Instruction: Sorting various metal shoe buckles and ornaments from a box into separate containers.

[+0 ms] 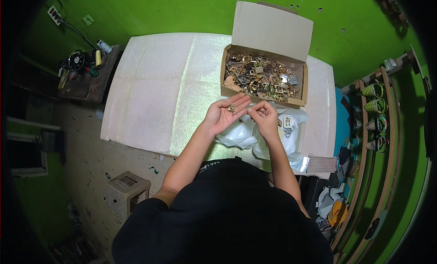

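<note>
My left hand is turned palm up with its fingers stretched out. A small cluster of gold-coloured metal pieces lies loose at the base of those fingers. Close to the left fingertips, my right hand is closed in a pinch; whatever is between its fingertips is too small to make out. Just beyond both hands stands a cardboard box, its lid raised, filled with a heap of metal buckles and fittings. White plastic bags lie under my hands, and silver buckles rest on the right one.
A pale glittery sheet covers the table. At left are a small dark side table with thread spools and a plastic stool. A wooden rack with sandals stands at right, beside piled cloth scraps.
</note>
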{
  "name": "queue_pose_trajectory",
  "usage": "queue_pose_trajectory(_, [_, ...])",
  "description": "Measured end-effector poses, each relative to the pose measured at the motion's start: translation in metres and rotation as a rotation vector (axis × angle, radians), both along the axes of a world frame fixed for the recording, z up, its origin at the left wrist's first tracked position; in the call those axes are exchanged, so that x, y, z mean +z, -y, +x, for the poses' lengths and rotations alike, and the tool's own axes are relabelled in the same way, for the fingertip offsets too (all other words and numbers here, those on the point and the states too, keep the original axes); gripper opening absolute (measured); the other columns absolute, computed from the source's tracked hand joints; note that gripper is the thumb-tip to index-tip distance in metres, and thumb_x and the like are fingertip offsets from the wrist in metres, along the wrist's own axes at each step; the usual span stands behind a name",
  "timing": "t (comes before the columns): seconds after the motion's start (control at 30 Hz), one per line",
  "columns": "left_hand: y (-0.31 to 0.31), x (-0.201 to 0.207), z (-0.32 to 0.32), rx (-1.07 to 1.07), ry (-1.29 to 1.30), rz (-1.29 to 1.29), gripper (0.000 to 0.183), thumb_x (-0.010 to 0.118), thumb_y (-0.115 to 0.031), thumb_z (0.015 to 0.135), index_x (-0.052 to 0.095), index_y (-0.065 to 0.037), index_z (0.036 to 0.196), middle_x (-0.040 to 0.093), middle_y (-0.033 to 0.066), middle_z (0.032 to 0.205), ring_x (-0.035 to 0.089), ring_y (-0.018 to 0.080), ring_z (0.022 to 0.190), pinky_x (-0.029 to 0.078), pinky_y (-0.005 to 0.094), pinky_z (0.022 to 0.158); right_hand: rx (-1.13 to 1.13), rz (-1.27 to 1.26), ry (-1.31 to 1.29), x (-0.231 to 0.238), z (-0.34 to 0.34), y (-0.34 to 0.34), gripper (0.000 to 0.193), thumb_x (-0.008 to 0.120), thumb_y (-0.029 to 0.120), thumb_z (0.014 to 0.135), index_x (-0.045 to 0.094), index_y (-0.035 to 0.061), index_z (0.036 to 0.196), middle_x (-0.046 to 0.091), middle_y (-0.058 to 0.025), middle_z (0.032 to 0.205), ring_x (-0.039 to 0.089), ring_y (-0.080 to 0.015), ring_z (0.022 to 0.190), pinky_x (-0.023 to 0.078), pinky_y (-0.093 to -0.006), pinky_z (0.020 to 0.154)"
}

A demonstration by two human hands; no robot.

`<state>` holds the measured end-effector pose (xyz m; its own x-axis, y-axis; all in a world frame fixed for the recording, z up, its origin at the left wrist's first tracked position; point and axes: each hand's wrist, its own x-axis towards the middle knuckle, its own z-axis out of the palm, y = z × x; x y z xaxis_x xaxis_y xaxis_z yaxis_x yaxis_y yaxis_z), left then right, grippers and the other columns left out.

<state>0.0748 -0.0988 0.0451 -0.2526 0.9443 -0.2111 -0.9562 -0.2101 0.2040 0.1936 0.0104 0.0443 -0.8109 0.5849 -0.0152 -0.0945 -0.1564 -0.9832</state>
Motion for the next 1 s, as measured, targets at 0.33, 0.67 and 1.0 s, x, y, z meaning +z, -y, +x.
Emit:
queue_pose_trajectory(0.33, [0.005,-0.005,-0.007,0.031,0.038,0.053,0.054,0.03,-0.002,0.071,0.026,0.01,0.123,0.031,0.024,0.127,0.028,0.0329,0.122,0.028,0.0416,0.101,0.098,-0.148,0.179,-0.015,0.007,-0.003,0.017,0.05,0.008,0.081,0.056,-0.001,0.094,0.062,-0.0082,0.077,0.049,-0.0058,0.057,0.038,-0.017,0.051])
queue_pose_trajectory(0.67, [0.006,0.0,-0.007,0.062,0.037,-0.001,0.048,0.028,-0.007,0.077,0.026,0.009,0.123,0.032,0.0234,0.126,0.03,0.032,0.121,0.029,0.0411,0.1,0.131,-0.129,0.152,-0.006,0.004,0.0,0.021,0.054,-0.002,0.075,0.053,-0.0047,0.096,0.061,-0.0105,0.082,0.056,-0.0101,0.068,0.045,-0.0201,0.063])
queue_pose_trajectory(1.0, [0.006,-0.001,-0.008,0.057,0.022,-0.002,0.045,0.026,-0.01,0.081,0.027,0.008,0.123,0.034,0.0226,0.126,0.031,0.0317,0.12,0.031,0.041,0.099,0.118,-0.098,0.137,-0.021,0.005,0.003,0.019,0.061,-0.001,0.071,0.055,-0.0033,0.089,0.056,-0.0036,0.075,0.053,-0.0075,0.068,0.044,-0.0188,0.063])
